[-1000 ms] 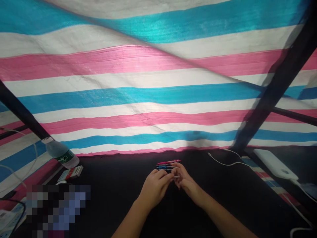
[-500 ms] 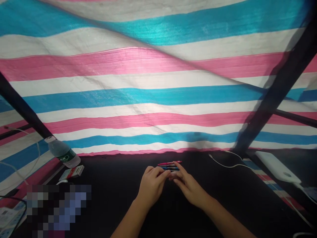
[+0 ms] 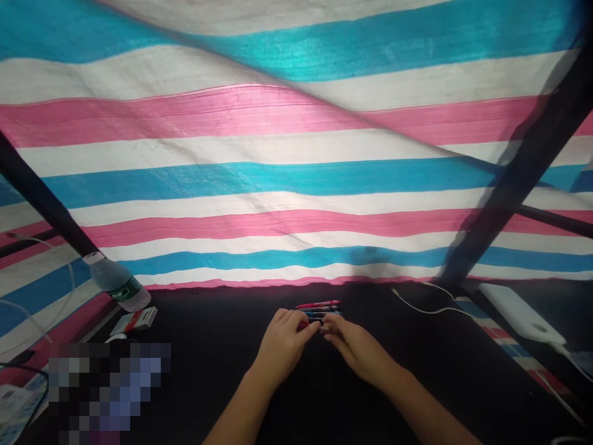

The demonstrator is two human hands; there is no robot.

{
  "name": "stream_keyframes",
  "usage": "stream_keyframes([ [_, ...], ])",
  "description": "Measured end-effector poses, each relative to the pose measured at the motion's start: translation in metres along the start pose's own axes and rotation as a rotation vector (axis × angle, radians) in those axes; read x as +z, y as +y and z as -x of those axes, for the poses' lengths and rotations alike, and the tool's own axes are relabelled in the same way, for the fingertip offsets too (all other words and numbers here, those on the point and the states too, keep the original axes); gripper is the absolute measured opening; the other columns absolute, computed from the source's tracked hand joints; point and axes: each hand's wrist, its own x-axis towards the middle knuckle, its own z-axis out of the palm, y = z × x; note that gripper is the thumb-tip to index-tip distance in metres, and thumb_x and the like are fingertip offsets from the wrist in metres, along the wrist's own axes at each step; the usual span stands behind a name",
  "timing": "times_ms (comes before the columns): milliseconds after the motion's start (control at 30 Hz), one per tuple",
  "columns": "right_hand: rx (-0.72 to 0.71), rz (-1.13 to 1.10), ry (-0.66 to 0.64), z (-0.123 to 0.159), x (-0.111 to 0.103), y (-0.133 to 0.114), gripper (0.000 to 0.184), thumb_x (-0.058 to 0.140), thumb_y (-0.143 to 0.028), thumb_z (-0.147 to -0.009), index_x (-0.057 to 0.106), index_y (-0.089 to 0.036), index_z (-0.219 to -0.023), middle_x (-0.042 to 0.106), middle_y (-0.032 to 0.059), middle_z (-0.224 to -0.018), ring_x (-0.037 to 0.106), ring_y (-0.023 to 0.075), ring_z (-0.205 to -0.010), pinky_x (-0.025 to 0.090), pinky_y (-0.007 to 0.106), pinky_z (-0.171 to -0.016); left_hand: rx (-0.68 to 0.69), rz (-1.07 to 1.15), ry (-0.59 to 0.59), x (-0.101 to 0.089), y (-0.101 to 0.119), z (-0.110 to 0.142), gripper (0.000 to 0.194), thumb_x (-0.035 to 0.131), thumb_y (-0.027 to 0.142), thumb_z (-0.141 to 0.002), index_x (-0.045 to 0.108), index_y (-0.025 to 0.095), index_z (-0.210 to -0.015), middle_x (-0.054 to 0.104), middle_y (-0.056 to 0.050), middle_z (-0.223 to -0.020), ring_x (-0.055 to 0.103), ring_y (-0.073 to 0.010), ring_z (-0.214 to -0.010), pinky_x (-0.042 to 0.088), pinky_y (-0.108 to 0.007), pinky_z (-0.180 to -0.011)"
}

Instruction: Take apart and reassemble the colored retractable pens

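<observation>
My left hand (image 3: 283, 346) is closed, with a slim red pen (image 3: 302, 325) partly showing between its fingers; most of it is hidden. Facing it, my right hand (image 3: 359, 346) has thumb and fingertips pinched together close to the left thumb tip. Whatever lies in that pinch is too small and dark to make out. Just beyond both hands, several pens (image 3: 319, 306) lie side by side on the black tabletop (image 3: 208, 371), a red one farthest away and a blue one nearer. The left fingers cover part of their near side.
At left, a water bottle (image 3: 118, 285) leans near a dark post, with a small box (image 3: 135, 321) before it. A blurred patch covers the lower left. On the right lie a white cable (image 3: 417, 303) and a white power bank (image 3: 521, 314). Striped sheeting (image 3: 287, 179) hangs behind.
My right fingers have drawn down towards me, off the pens, and curled into a pinch. More of the pens shows, and the red pen in my left hand has come into sight.
</observation>
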Motion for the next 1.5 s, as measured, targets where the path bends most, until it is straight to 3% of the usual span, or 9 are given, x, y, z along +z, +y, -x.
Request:
stream_keyframes([
  [133,-0.055,0.047,0.100,-0.001,-0.004,-0.007,0.009,0.054,-0.022,-0.101,0.059,-0.024,-0.108,0.065,0.0059,-0.100,0.063,0.0218,-0.086,0.055,0.034,-0.078,-0.059,0.081,-0.039,0.000,0.001,0.002,0.032,0.050,0.013,-0.103,0.071,0.025,-0.124,0.066,-0.007,-0.097,0.058,-0.0196,-0.085,0.050,-0.035,-0.077],
  [333,-0.147,0.041,0.103,-0.004,-0.008,-0.007,0.017,0.050,-0.020,-0.105,0.065,-0.025,-0.108,0.062,0.0066,-0.102,0.062,0.0225,-0.093,0.054,0.036,-0.084,-0.145,0.311,-0.121,0.001,0.003,0.004,0.046,0.045,0.008,-0.100,0.061,0.025,-0.139,0.062,-0.011,-0.110,0.060,-0.0211,-0.094,0.056,-0.036,-0.083],
  [533,-0.174,0.048,0.252,-0.005,-0.006,0.000,0.018,0.053,-0.026,-0.105,0.071,-0.026,-0.107,0.065,0.0074,-0.100,0.065,0.0239,-0.093,0.055,0.038,-0.083,-0.485,0.706,0.056,0.006,0.004,0.002,0.021,0.073,0.022,-0.092,0.072,0.023,-0.113,0.072,-0.007,-0.104,0.068,-0.0215,-0.096,0.056,-0.036,-0.088],
  [833,-0.127,-0.126,0.289,-0.004,0.001,-0.011,0.021,0.059,-0.037,-0.103,0.074,-0.024,-0.107,0.068,0.0069,-0.095,0.065,0.0222,-0.084,0.053,0.033,-0.075,-0.953,1.391,0.265,0.025,0.015,-0.003,0.033,0.093,0.020,-0.066,0.073,0.017,-0.091,0.077,-0.003,-0.087,0.069,-0.0152,-0.076,0.055,-0.027,-0.073],
  [967,0.073,-0.341,0.132,-0.004,0.010,-0.011,0.045,0.044,-0.049,-0.108,0.067,-0.020,-0.083,0.059,0.0007,-0.067,0.055,0.0159,-0.060,0.043,0.029,-0.059,-1.019,1.552,0.297,0.024,0.022,-0.007,0.030,0.095,0.020,-0.062,0.078,0.016,-0.087,0.080,-0.007,-0.094,0.071,-0.0186,-0.083,0.055,-0.031,-0.082],
  [1133,0.119,-0.529,0.130,-0.002,0.020,-0.009,0.032,0.056,-0.054,-0.102,0.055,-0.024,-0.113,0.047,-0.0064,-0.068,0.044,0.0136,-0.060,0.036,0.026,-0.057,-1.042,1.622,0.278,0.020,0.027,-0.011,0.032,0.093,0.021,-0.066,0.080,0.014,-0.095,0.081,-0.010,-0.092,0.072,-0.0231,-0.089,0.053,-0.037,-0.091],
  [1233,0.105,-0.449,0.182,-0.002,0.021,-0.009,0.033,0.070,-0.052,-0.094,0.055,-0.023,-0.100,0.052,-0.0051,-0.072,0.049,0.0137,-0.063,0.039,0.026,-0.060,-1.060,1.633,0.307,0.023,0.026,-0.009,0.033,0.093,0.020,-0.066,0.080,0.015,-0.096,0.081,-0.009,-0.090,0.072,-0.0218,-0.087,0.052,-0.036,-0.090],
  [1400,0.255,-0.539,0.060,-0.005,0.024,-0.008,0.048,0.042,-0.064,-0.103,0.056,-0.021,-0.084,0.056,-0.0037,-0.055,0.045,0.0121,-0.041,0.033,0.025,-0.043,-1.030,1.638,0.271,0.026,0.026,-0.008,0.033,0.093,0.022,-0.068,0.080,0.014,-0.098,0.081,-0.010,-0.093,0.072,-0.0219,-0.087,0.053,-0.037,-0.091],
  [1500,0.195,-0.496,0.140,-0.005,0.022,-0.010,0.044,0.051,-0.062,-0.100,0.061,-0.020,-0.091,0.063,0.0003,-0.069,0.054,0.0143,-0.053,0.041,0.026,-0.051,-1.038,1.653,0.318,0.026,0.025,-0.009,0.034,0.094,0.023,-0.066,0.080,0.015,-0.096,0.080,-0.009,-0.091,0.072,-0.0217,-0.086,0.053,-0.037,-0.090],
])
